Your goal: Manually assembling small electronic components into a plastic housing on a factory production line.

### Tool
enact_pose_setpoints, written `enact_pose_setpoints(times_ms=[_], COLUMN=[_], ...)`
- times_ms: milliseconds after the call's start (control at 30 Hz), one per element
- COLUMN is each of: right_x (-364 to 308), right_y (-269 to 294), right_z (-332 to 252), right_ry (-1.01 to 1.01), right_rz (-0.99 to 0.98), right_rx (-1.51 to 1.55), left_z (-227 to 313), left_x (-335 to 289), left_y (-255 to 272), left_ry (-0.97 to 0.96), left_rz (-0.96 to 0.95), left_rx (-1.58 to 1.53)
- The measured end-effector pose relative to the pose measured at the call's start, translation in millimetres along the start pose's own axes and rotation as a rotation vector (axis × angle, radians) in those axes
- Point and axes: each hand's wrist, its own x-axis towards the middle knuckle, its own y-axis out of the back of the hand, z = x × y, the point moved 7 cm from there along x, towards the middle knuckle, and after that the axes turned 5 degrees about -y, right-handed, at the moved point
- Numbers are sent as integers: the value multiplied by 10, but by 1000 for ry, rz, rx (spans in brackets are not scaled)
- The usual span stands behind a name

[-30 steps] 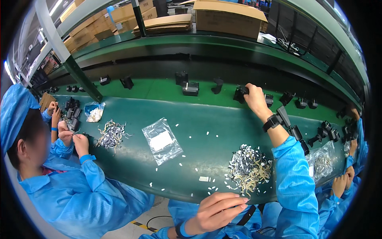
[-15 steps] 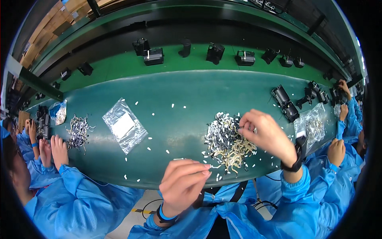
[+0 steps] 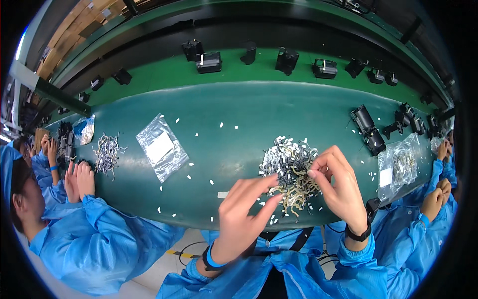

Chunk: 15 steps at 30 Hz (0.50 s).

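Note:
A pile of small wire-like pieces (image 3: 289, 162), white, black and tan, lies on the green table in front of me. My left hand (image 3: 244, 212) is at the pile's near left side, its thumb and forefinger apart with nothing visible between them. At the pile's right edge is my right hand (image 3: 338, 182), thumb and fingertips brought together in a pinch. Whatever it pinches is too small to make out. Loose white bits lie around the pile, and a small pale strip (image 3: 222, 195) is beside my left hand.
A clear bag with a white label (image 3: 160, 145) lies to the left, before a second pile of pieces (image 3: 108, 152). Black housings (image 3: 367, 129) and a filled clear bag (image 3: 400, 167) are at the right. More black units (image 3: 209, 62) line the green strip behind. Co-workers in blue sit on both sides.
My left hand has moved up and right to the pile, its thumb and forefinger spreading apart. My right hand has turned and drawn slightly right, with fingertips pinched. The view has shifted a little.

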Motion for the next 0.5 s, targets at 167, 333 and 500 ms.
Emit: enact_pose_setpoints(times_ms=[167, 333, 500], right_x=[-139, -193, -335], right_y=[-88, -143, -90], right_z=[-92, -193, -140], right_ry=[62, 179, 51], right_rz=[-124, -64, 31], right_rx=[93, 151, 413], left_z=[-10, 51, 320], left_x=[109, 106, 41], left_y=[-147, -144, -139], left_ry=[115, -8, -358], left_rz=[33, 33, 71], left_rx=[-155, -83, 89])
